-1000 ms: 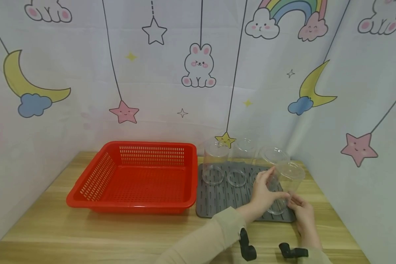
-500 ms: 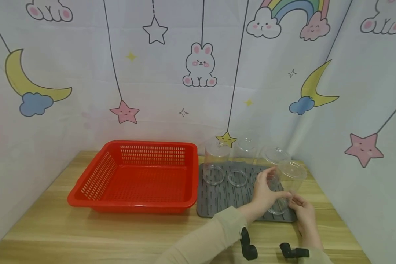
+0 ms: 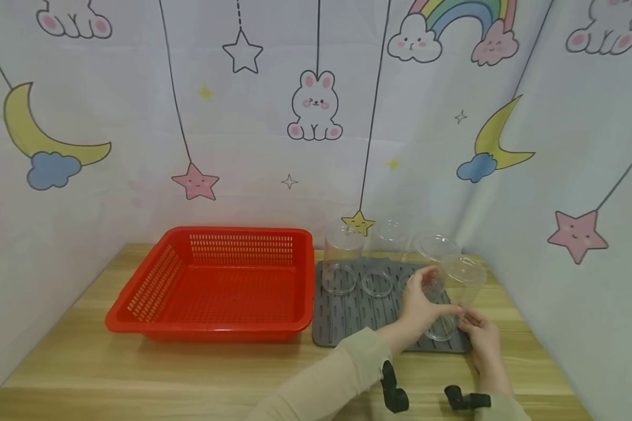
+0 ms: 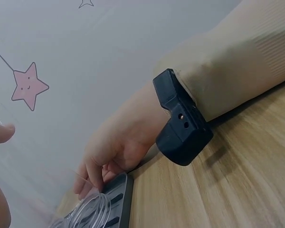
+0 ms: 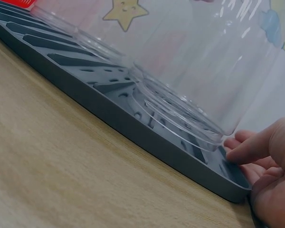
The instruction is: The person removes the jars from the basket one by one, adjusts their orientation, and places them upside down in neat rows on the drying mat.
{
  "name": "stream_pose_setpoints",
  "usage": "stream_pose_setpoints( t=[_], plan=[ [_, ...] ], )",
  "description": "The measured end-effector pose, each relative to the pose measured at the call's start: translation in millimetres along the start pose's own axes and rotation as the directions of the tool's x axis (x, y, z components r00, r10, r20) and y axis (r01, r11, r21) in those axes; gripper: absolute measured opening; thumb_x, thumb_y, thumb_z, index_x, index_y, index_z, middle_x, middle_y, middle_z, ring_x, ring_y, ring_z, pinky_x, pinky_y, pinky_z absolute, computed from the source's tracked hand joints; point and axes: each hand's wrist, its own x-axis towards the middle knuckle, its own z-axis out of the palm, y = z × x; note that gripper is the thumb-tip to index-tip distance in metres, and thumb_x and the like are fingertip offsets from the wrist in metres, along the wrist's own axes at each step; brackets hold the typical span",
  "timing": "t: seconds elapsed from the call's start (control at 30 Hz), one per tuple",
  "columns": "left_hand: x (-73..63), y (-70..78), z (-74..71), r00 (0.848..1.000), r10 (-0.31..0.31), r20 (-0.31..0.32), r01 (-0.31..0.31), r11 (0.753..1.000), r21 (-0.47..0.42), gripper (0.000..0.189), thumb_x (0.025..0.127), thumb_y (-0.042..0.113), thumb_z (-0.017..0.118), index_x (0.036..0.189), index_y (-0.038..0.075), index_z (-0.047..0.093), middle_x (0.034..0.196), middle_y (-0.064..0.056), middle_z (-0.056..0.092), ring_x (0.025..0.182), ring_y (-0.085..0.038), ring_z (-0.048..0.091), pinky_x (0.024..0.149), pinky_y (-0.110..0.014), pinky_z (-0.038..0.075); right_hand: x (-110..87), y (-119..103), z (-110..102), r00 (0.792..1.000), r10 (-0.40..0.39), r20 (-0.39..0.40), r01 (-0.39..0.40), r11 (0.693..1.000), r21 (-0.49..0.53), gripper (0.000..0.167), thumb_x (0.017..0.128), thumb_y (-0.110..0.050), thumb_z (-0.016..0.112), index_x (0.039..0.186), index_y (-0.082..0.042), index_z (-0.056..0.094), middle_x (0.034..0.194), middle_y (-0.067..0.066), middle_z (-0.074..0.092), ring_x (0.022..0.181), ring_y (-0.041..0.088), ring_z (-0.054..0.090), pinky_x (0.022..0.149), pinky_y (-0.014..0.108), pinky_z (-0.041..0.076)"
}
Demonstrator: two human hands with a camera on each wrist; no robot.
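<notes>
On the front right of a grey draining mat (image 3: 347, 327) stands a clear plastic jar (image 3: 462, 286), its ringed end down. My left hand (image 3: 418, 307) grips it from the left, with the thumb in front and the fingers behind. At its lower right side is my right hand (image 3: 485, 339), fingertips at the base. In the right wrist view, the jar (image 5: 194, 71) meets the mat near its corner, and the right hand (image 5: 275, 166) lies there with loosely bent fingers. The left wrist view shows the right hand's fingers (image 4: 92, 173) pointing down beside the jar's rings (image 4: 92, 211).
Several more clear jars, including one at the back left (image 3: 342, 257), stand on the mat behind the held one. A red plastic basket (image 3: 210, 327) sits left of the mat on the wooden table (image 3: 189, 374). A printed curtain (image 3: 242, 128) hangs behind.
</notes>
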Motion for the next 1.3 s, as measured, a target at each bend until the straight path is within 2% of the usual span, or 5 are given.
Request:
stream_pose_setpoints(
  t=[0.2,0.57,0.73,0.87,1.3],
  plan=[
    [-2.9,1.4,-3.0,1.0,0.0,0.009,0.0,1.0,0.002,0.071,0.071,0.008,0.087,0.133,0.02,0.053,0.125,0.009,0.055,0.123,-0.017,0.052,0.104,-0.024,0.044,0.7,1,4,1.0,0.012,0.021,-0.011,1.0,-0.015,0.055,0.099,0.003,0.045,0.149,0.01,0.024,0.153,0.029,0.027,0.078,-0.024,0.046,0.076,-0.001,0.04],
    [-3.1,3.4,-11.3,1.0,-0.009,0.016,0.009,0.999,0.031,0.076,0.069,0.011,0.089,0.135,0.024,0.052,0.129,0.011,0.055,0.124,-0.009,0.05,0.105,-0.026,0.044,-5.9,-10,6,0.997,0.072,0.034,-0.072,0.997,0.001,0.062,0.101,-0.02,0.05,0.152,0.003,0.022,0.158,0.02,0.024,0.103,-0.009,0.043,0.086,0.005,0.037],
    [-3.3,10.2,-29.0,0.998,0.035,0.048,-0.037,0.999,0.034,0.069,0.074,0.014,0.086,0.135,0.019,0.053,0.134,0.005,0.055,0.127,-0.013,0.05,0.105,-0.027,0.044,-8.2,-21,4,0.998,0.055,-0.002,-0.054,0.989,0.136,0.05,0.099,-0.018,0.055,0.147,-0.009,0.04,0.119,-0.007,0.062,0.083,-0.016,0.055,0.081,0.005,0.047],
    [-4.9,20.8,-52.1,0.988,0.121,0.097,-0.128,0.99,0.064,0.051,0.082,0.015,0.079,0.128,0.014,0.059,0.13,0.0,0.061,0.122,-0.014,0.054,0.104,-0.031,0.045,-11.2,-33,-2,0.998,0.006,-0.067,0.013,0.96,0.279,0.026,0.098,-0.007,0.055,0.099,-0.031,0.065,0.082,-0.028,0.062,0.078,-0.012,0.062,0.076,0.009,0.051],
    [-33.4,62.6,-118.1,0.894,0.429,0.129,-0.442,0.799,0.407,0.021,0.089,0.01,0.071,0.11,0.013,0.07,0.104,0.001,0.072,0.104,-0.015,0.064,0.092,-0.029,0.05,-49.0,-89,-22,0.927,-0.154,-0.342,0.262,0.919,0.295,0.027,0.094,0.004,0.053,0.097,-0.02,0.064,0.084,-0.021,0.066,0.078,-0.009,0.063,0.069,0.005,0.048]
  ],
)
